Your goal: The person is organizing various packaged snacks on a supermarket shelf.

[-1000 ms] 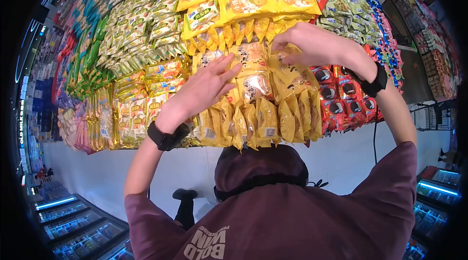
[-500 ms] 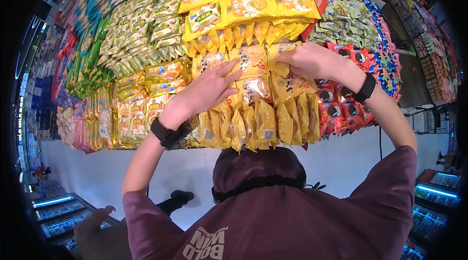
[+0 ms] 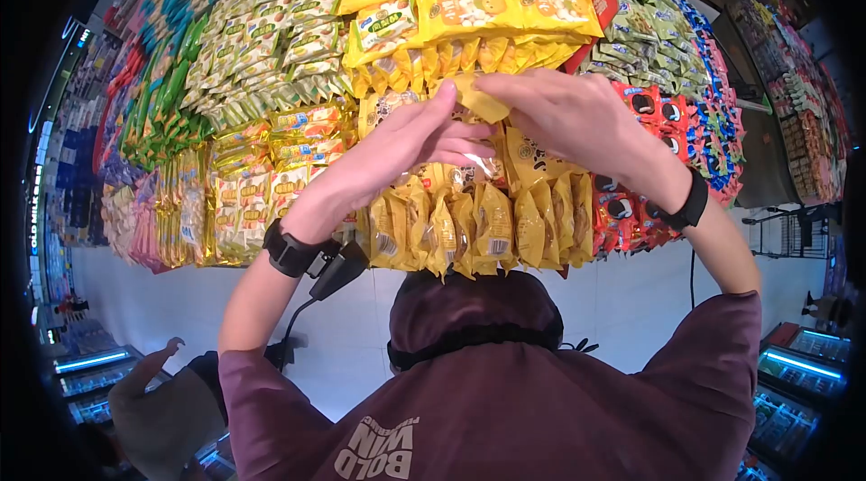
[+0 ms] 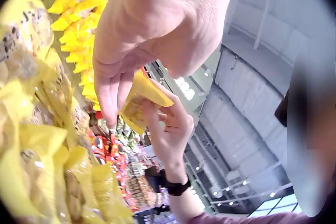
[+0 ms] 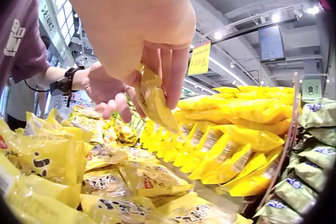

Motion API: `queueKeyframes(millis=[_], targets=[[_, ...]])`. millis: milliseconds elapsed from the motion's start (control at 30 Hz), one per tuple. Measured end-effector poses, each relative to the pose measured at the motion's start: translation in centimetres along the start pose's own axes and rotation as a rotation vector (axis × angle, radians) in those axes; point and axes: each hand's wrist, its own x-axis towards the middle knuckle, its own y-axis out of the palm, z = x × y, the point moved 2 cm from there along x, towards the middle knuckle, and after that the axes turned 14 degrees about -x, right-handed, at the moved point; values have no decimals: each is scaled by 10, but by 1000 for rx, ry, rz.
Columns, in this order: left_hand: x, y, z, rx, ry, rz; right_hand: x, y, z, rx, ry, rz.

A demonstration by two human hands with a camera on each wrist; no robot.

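Observation:
My right hand [image 3: 582, 120] pinches a yellow snack packet [image 5: 156, 103] between thumb and fingers, raised over the display. Tilted, the packet spans the gap toward my left hand [image 3: 392, 147]. That hand has its fingers extended and apart, the thumb right at the packet's near edge in the head view. Below both hands lie yellow packets [image 3: 532, 156] with dark lettering, flat on top and upright in a row along the front. In the left wrist view the held packet [image 4: 144, 100] shows just beyond my left fingers.
Brighter yellow bags [image 3: 465, 3] are stacked behind. Red packets [image 3: 631, 201] lie to the right, gold and white packets [image 3: 257, 201] to the left. A clear divider [image 5: 283, 145] separates the yellow bags from green packets [image 5: 310, 192]. Another person [image 3: 167, 418] is at lower left.
My right hand has lifted a yellow packet from the pile and carried it left. My left hand has shifted slightly right, so both hands are now close together. The other person has come further into view.

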Motion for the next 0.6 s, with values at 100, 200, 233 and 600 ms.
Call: queueKeyframes(millis=[100, 200, 233, 600], targets=[[0, 1, 4, -190, -5, -200, 7, 5, 21, 51, -63, -132], [-8, -3, 2, -172, 79, -242, 11, 1, 22, 193, -62, -192], [-12, -5, 0, -167, 104, -221, 12, 1, 17, 239, -28, -208], [-27, -6, -5, 134, 173, -216, 11, 23, -15, 1056, 595, 125]])
